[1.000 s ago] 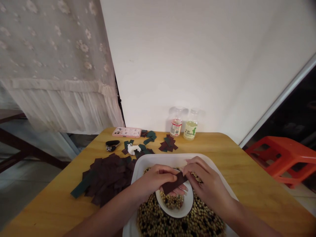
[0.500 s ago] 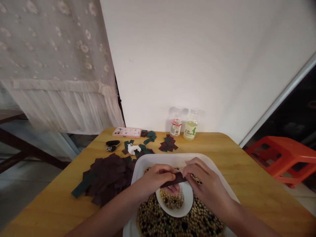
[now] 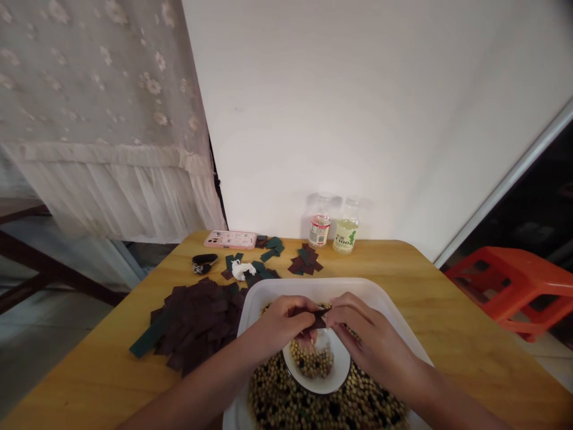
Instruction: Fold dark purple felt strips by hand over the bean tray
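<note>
While the dark strip (image 3: 319, 321) lies between the hands, its visible part runs roughly crosswise; left hand (image 3: 290, 315) and right hand (image 3: 364, 325) pinch it from either side, neither clearly nearer; bowl (image 3: 342, 364) below them; tray (image 3: 380, 292) around bowl, under both.

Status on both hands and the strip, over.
Left hand and right hand pinching dark brown flat strip. Strip above round white bowl. Nothing blocking visibly.

Left hand (image 3: 295, 319) and right hand (image 3: 364, 328) nearly meeting, fingers curled inward, bare forearms angled together
</note>
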`<control>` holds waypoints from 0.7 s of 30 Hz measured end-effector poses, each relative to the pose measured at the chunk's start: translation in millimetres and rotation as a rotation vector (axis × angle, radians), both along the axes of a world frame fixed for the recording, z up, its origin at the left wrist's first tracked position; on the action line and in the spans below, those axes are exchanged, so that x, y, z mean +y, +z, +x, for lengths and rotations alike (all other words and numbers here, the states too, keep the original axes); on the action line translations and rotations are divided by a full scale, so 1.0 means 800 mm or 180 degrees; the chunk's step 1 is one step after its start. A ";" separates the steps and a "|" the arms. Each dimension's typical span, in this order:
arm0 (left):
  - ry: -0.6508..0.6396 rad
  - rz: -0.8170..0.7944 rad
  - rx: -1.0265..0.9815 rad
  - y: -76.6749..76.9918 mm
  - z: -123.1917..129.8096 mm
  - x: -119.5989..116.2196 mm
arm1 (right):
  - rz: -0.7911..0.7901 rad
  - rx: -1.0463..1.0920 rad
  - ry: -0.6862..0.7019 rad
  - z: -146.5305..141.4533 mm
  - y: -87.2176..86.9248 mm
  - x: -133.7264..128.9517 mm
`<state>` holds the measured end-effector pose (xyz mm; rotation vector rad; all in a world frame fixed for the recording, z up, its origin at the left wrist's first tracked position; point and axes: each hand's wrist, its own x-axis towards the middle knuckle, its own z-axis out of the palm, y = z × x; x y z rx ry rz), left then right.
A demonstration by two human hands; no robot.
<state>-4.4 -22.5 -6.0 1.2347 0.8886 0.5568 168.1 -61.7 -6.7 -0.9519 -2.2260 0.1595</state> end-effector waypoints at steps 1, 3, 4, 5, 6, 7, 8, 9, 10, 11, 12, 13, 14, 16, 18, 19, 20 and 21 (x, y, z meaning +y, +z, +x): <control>-0.0024 -0.0013 -0.0001 0.000 0.000 0.000 | 0.0017 0.0020 -0.0027 0.000 0.000 0.000; -0.0019 -0.0040 -0.0016 -0.001 0.000 0.001 | 0.0034 0.0039 -0.0047 0.001 0.000 0.000; 0.0011 -0.0054 -0.0028 -0.001 0.000 0.001 | 0.0027 0.0012 -0.0027 0.001 0.000 0.000; 0.0053 -0.0071 -0.0042 -0.002 0.000 0.001 | 0.0015 -0.0031 0.0004 0.001 0.000 0.000; 0.0083 -0.0091 -0.0051 -0.002 0.000 0.001 | 0.0013 -0.0071 0.0037 0.002 0.000 0.000; 0.0098 -0.0116 -0.0053 -0.001 -0.001 0.001 | 0.0021 -0.0095 0.0056 0.002 0.000 0.000; 0.0097 -0.0142 -0.0043 -0.001 -0.001 0.001 | 0.0037 -0.0098 0.0057 0.002 0.000 0.000; 0.0085 -0.0160 -0.0024 -0.001 -0.001 0.000 | 0.0063 -0.0076 0.0037 0.002 0.000 0.000; 0.0068 -0.0169 -0.0003 0.000 -0.001 0.000 | 0.0090 -0.0044 0.0011 0.003 -0.001 0.000; 0.0065 -0.0167 0.0007 0.000 -0.001 0.000 | 0.0107 -0.0019 -0.0006 0.003 -0.002 0.000; 0.0078 -0.0165 0.0011 0.000 -0.001 0.001 | 0.0101 -0.0017 -0.0008 0.004 -0.003 0.000; 0.0105 -0.0168 0.0004 -0.001 -0.001 0.001 | 0.0073 -0.0035 0.0001 0.004 -0.004 0.000; 0.0127 -0.0176 -0.0002 -0.001 -0.001 0.002 | 0.0040 -0.0058 0.0019 0.004 -0.004 0.000; 0.0138 -0.0209 0.0008 -0.002 -0.001 0.002 | 0.0019 -0.0069 0.0024 0.005 -0.005 0.001; 0.0066 -0.0228 0.0055 -0.002 -0.001 0.002 | 0.0075 -0.0010 -0.0043 0.005 -0.004 0.002; 0.0028 -0.0224 0.0066 -0.001 -0.001 0.002 | 0.0118 0.0031 -0.0085 0.005 -0.004 0.002; 0.0017 -0.0219 0.0066 0.000 -0.001 0.001 | 0.0153 0.0063 -0.0115 0.005 -0.003 0.003; 0.0039 -0.0218 0.0046 0.000 -0.001 0.001 | 0.0169 0.0076 -0.0123 0.005 -0.003 0.003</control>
